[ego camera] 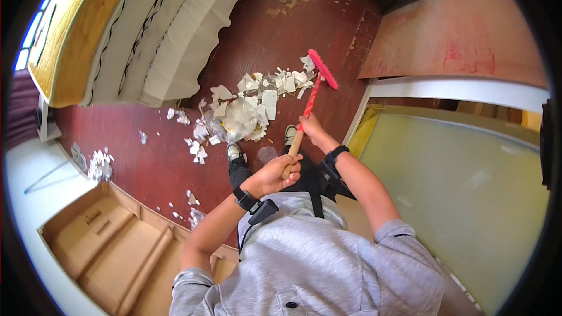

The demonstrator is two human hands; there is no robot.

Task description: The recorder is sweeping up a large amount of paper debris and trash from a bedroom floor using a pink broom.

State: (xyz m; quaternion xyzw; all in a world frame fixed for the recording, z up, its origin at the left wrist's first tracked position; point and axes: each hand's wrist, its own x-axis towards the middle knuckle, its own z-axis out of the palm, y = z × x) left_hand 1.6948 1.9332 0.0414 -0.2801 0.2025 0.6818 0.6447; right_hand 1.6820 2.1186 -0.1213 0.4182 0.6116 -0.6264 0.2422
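Observation:
A push broom with a pink head (324, 69) is held in both my hands, its head out ahead of me on the dark red floor (259, 39). My left hand (277, 170) grips the bare wooden end of the broom handle (296, 144). Farther along, my right hand (312, 125) is closed around the handle near the start of its red wrapping. Beside the broom head lies a heap of torn white paper scraps (270, 102) mixed with clear plastic (240, 116). The heap reaches back to my shoes (234, 152). A round clear plastic lid (268, 154) rests between my feet.
At the left stands a bed with a pale fabric skirt (175, 59). An open wooden frame (109, 245) sits at lower left, with more scraps (100, 166) near its corner. To the right are a wooden panel (439, 44) and a glass-topped piece of furniture (452, 193).

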